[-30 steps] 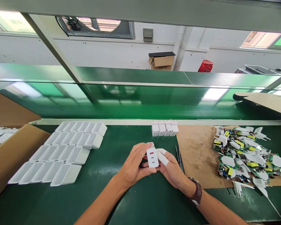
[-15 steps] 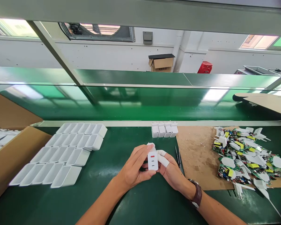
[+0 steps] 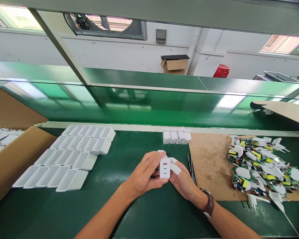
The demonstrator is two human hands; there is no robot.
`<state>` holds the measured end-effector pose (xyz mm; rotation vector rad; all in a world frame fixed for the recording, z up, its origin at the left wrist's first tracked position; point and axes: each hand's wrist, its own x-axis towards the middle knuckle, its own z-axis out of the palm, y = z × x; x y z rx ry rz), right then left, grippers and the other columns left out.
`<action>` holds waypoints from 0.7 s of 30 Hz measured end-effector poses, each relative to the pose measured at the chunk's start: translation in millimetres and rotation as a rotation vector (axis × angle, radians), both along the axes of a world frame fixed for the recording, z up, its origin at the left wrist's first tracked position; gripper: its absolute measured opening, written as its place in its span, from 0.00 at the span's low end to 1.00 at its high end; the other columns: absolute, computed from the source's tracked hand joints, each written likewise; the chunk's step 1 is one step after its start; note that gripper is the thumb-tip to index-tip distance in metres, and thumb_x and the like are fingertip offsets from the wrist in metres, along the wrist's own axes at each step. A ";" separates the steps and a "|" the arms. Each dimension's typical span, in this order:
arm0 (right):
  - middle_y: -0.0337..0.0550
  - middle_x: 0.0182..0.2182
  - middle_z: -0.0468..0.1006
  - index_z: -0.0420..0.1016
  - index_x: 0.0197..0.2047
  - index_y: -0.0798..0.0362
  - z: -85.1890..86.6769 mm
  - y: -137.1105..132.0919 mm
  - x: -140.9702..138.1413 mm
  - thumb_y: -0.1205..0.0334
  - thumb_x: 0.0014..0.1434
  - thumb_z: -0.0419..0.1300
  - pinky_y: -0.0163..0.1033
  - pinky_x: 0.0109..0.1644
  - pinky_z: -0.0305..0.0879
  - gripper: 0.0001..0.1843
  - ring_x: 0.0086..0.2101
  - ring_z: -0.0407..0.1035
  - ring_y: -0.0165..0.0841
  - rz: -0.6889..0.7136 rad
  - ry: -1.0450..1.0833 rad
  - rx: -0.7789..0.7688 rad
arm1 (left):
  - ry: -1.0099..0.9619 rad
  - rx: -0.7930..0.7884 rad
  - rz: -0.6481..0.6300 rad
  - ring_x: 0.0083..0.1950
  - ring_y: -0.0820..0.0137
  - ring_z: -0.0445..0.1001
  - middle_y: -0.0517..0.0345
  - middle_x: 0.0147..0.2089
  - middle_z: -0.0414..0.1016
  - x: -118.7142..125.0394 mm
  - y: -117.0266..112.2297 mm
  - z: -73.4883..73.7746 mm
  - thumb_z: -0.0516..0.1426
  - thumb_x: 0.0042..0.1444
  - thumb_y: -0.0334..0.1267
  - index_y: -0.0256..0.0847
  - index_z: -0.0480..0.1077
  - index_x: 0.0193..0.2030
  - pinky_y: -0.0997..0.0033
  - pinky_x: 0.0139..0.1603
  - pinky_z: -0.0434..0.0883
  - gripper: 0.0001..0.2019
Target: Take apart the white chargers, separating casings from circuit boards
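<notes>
A white charger (image 3: 164,170) with one red-lined port and two small slots on its face is held between both hands, above the green table. My left hand (image 3: 144,172) grips it from the left, with fingers over its top and the thumb by its lower edge. From the right, my right hand (image 3: 182,177) closes round its side and back; white tape wraps two of its fingers. The back of the charger is hidden by the fingers. Beyond the hands stands a short row of white charger pieces (image 3: 176,136). Tweezers (image 3: 190,166) lie right of the right hand.
Rows of open white casings (image 3: 72,179) stand at the left beside a cardboard box (image 3: 22,162) of white parts. At the right, circuit boards with white plastic parts (image 3: 266,169) are heaped on a brown cardboard sheet (image 3: 209,172). A raised ledge (image 3: 129,126) edges the table's back.
The view has shifted slightly. The white piece that stuck up behind the charger's face now sits lower and closer to it, with my left fingers over the top. Both hands keep their grip.
</notes>
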<state>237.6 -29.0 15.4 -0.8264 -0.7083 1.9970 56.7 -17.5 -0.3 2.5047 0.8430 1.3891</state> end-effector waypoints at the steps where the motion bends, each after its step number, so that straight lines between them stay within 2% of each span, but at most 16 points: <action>1: 0.44 0.39 0.83 0.75 0.41 0.50 0.2 0.0 0.1 0.49 0.57 0.70 0.54 0.54 0.72 0.16 0.47 0.78 0.44 0.002 0.002 0.000 | 0.000 -0.003 0.001 0.63 0.51 0.72 0.32 0.62 0.75 -0.1 0.0 0.6 0.56 0.69 0.51 0.33 0.53 0.76 0.50 0.57 0.76 0.36; 8: 0.46 0.41 0.84 0.76 0.44 0.50 3.6 0.0 1.4 0.49 0.59 0.68 0.55 0.55 0.72 0.17 0.46 0.79 0.45 0.025 -0.023 0.003 | -0.013 -0.022 0.000 0.61 0.51 0.74 0.33 0.60 0.76 -0.1 0.7 1.2 0.56 0.69 0.51 0.36 0.52 0.76 0.48 0.55 0.77 0.35; 13: 0.46 0.42 0.83 0.76 0.45 0.50 1.6 1.2 4.9 0.47 0.60 0.68 0.55 0.54 0.72 0.18 0.46 0.78 0.44 0.009 -0.052 0.048 | 0.001 -0.090 0.002 0.61 0.52 0.72 0.34 0.62 0.74 -2.1 1.5 2.1 0.56 0.69 0.52 0.37 0.54 0.75 0.48 0.58 0.75 0.34; 17: 0.45 0.46 0.81 0.76 0.47 0.48 -6.6 5.5 10.3 0.44 0.60 0.68 0.52 0.54 0.73 0.19 0.47 0.76 0.42 -0.151 -0.283 0.228 | -0.025 -0.232 0.084 0.59 0.53 0.73 0.38 0.61 0.74 -6.1 1.8 -0.6 0.55 0.68 0.55 0.42 0.59 0.72 0.48 0.57 0.76 0.32; 21: 0.46 0.47 0.79 0.74 0.48 0.46 -14.4 11.0 15.5 0.50 0.61 0.68 0.51 0.56 0.70 0.15 0.46 0.74 0.42 -0.319 -0.618 0.511 | -0.166 -0.385 0.187 0.54 0.58 0.77 0.42 0.62 0.74 -6.9 2.2 -4.7 0.57 0.68 0.51 0.45 0.60 0.71 0.56 0.50 0.80 0.28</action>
